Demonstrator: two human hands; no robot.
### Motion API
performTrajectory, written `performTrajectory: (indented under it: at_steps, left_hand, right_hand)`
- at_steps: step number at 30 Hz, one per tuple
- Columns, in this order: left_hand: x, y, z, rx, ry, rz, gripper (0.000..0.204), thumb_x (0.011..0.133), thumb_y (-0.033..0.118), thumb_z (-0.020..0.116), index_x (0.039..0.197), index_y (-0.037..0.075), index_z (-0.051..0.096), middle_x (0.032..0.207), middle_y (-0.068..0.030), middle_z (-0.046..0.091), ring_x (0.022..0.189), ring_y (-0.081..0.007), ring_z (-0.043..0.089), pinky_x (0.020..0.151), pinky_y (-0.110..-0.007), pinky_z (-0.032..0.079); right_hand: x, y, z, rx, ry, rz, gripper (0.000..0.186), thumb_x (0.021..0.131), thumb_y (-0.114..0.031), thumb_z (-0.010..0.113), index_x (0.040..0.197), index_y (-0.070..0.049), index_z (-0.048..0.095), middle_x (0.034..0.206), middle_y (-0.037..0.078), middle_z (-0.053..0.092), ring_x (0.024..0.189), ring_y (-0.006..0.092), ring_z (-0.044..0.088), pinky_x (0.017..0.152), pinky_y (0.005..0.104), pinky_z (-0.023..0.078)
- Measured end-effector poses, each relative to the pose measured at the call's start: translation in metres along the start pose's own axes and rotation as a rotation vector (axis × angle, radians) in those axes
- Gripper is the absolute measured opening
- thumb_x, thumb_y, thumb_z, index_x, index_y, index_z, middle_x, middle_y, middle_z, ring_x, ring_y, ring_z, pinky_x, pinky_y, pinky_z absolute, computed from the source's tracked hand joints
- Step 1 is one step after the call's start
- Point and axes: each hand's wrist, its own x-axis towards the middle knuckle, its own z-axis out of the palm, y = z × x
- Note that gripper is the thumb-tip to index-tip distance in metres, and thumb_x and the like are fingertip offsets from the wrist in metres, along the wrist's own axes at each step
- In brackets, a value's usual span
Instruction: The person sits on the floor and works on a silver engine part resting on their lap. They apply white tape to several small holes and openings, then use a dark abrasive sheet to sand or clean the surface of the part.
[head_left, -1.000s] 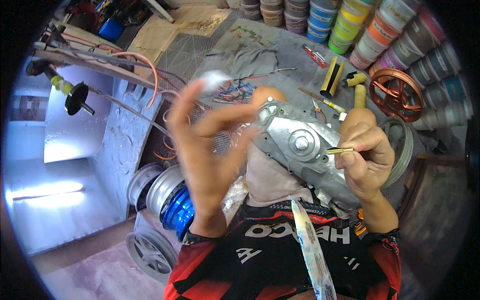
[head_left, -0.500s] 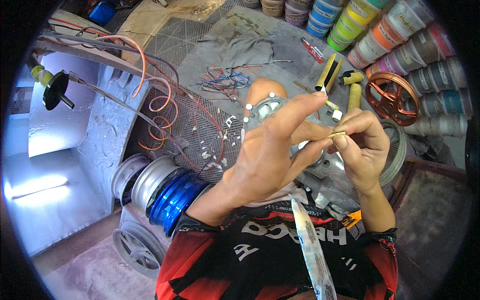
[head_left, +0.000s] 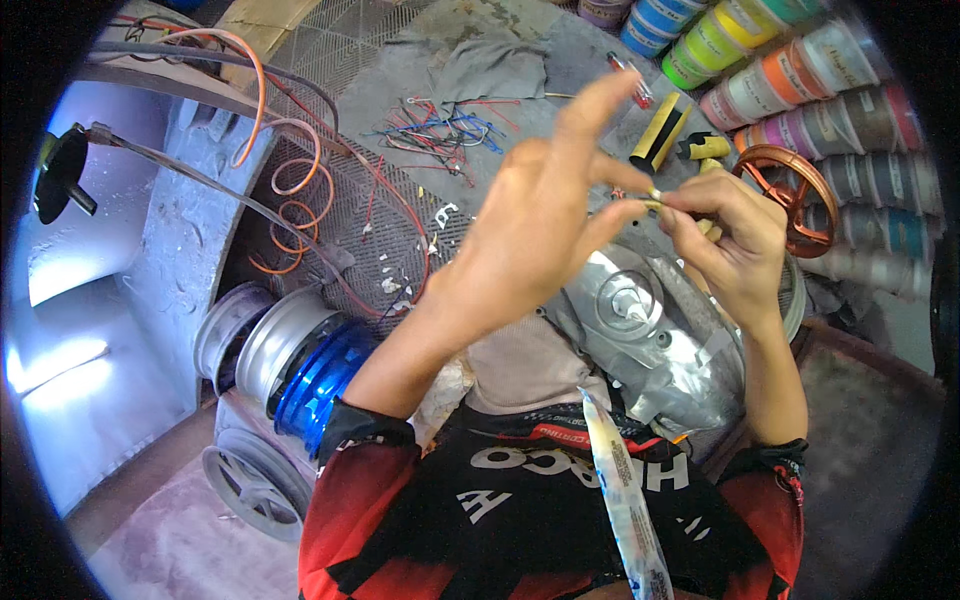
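Observation:
My left hand (head_left: 530, 225) has its index finger raised, with the thumb and another finger pinched at a small yellowish strip (head_left: 653, 204). My right hand (head_left: 735, 235) grips the same strip between thumb and forefinger, both hands held above the silvery metal casing (head_left: 640, 340) on my lap. The casing has a round raised boss; my left hand hides part of its upper end. A light cloth (head_left: 520, 365) shows beside it. A long pale plastic strip (head_left: 618, 490) hangs over the front of my shirt.
Wheel rims (head_left: 315, 385) stand at left beside a lit metal booth (head_left: 95, 300) and coiled orange hose (head_left: 300, 180). Loose wires (head_left: 440, 135), a red-handled tool (head_left: 640, 92) and yellow tape pieces (head_left: 660, 135) lie ahead. Stacked powder tubs (head_left: 790, 70) and a copper wheel (head_left: 805, 200) are at right.
My left hand has come rightward to meet my right hand at the small strip. Both hands have since moved up, uncovering more of the casing.

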Motion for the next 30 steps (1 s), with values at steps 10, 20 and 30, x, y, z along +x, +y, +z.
performTrajectory:
  at_steps: [10,20,30]
  left_hand:
    - [-0.034,-0.048,-0.043,-0.157,0.292,-0.208,0.088,0.09,-0.009,0.069,0.157,0.006,0.014,0.119,-0.0251,0.069,0.101,-0.0227,0.071,0.091,-0.032,0.056]
    - [-0.064,-0.071,-0.046,-0.216,0.435,-0.331,0.081,0.091,-0.011,0.066,0.155,0.003,0.017,0.115,-0.0224,0.07,0.103,-0.0215,0.071,0.088,-0.029,0.055]
    - [-0.061,-0.076,-0.043,-0.166,0.395,-0.296,0.08,0.094,-0.008,0.065,0.156,0.006,0.016,0.121,-0.0269,0.068,0.1,-0.0212,0.071,0.092,-0.03,0.056]
  right_hand:
    - [0.003,0.037,0.009,-0.213,-0.33,-0.105,0.017,0.074,0.005,0.077,0.086,-0.001,0.067,0.075,0.01,0.065,0.064,0.0229,0.066,0.056,0.0328,0.051]
    - [-0.022,0.057,0.006,-0.318,-0.383,-0.071,0.018,0.073,0.003,0.078,0.084,-0.003,0.066,0.071,0.009,0.059,0.061,0.0252,0.062,0.056,0.0364,0.051]
    - [-0.016,0.052,0.002,-0.404,-0.506,-0.166,0.023,0.071,0.004,0.08,0.089,-0.003,0.066,0.074,0.009,0.062,0.064,0.0248,0.064,0.057,0.0366,0.053]
